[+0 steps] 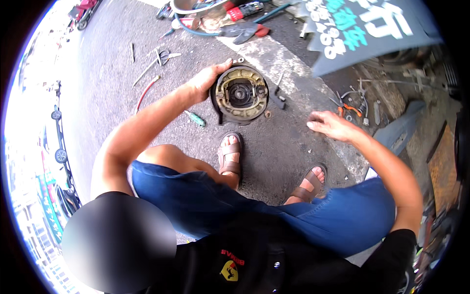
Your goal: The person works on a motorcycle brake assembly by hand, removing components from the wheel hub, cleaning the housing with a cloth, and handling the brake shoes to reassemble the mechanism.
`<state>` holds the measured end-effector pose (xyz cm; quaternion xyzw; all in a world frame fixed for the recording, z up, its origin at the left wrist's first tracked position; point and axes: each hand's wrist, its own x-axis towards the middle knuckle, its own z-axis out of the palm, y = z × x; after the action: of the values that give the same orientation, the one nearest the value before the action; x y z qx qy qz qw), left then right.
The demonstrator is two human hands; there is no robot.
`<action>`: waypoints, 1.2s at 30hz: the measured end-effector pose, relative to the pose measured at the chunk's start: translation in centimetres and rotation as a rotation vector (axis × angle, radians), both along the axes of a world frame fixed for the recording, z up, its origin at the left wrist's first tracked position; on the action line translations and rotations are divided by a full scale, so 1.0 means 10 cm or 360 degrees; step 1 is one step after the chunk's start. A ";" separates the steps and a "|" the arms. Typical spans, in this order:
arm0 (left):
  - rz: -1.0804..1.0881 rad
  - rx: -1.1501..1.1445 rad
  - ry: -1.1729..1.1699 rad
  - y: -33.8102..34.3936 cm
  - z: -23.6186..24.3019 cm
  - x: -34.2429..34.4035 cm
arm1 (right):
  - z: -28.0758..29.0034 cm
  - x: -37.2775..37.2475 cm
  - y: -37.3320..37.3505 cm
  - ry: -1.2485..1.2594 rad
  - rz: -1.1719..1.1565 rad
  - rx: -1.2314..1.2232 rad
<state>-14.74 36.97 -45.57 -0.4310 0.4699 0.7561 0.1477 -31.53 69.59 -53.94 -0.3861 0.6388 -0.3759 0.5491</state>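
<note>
My left hand (208, 81) grips the left rim of a round drum brake plate (218, 100), its thumb and fingers closed at the edge. Two curved brake shoes (252, 74) sit inside the plate around a dark hub. Off to the right, my right hand (333, 126) hangs over the pavement with loosely bent fingers and nothing visible in them. Between the hands lies a black-handled tool (279, 100) with a thin shaft. One small ring or nut (268, 114) is beside the plate's lower right edge, another small nut (241, 60) just above the plate.
A green-handled screwdriver (197, 119), a red hose (146, 94), scissors (164, 57) and a T-handle wrench (146, 72) lie on the left. Orange-handled pliers (350, 108) rest at right. A glove (244, 32) and red can (245, 11) lie beyond, beside a dark lettered panel (323, 29).
</note>
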 end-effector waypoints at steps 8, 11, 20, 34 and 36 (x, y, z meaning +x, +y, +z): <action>0.0278 -0.0238 -0.0062 -0.49 -1.25 0.88 | -0.12 0.42 -0.85 0.0455 0.0457 0.0414; 0.0090 -0.0239 -0.0325 -0.55 -1.13 0.87 | -0.55 0.87 -1.15 0.0087 0.0172 0.0446; -0.0025 -0.0111 -0.0325 -0.84 -1.31 0.71 | -0.74 1.60 -1.71 -0.1194 -0.1184 0.0503; 0.0309 -0.0592 -0.0182 -0.52 -1.53 0.41 | -0.77 1.65 -1.78 -0.0995 -0.1442 0.0319; 0.0276 -0.0591 -0.0108 -0.61 -1.51 0.53 | -0.87 1.80 -1.80 -0.0872 -0.1431 0.0238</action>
<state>-9.45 30.92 -60.67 -0.5149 0.5570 0.6515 0.0158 -13.50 51.63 -62.60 0.0784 0.5996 -0.6146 0.5065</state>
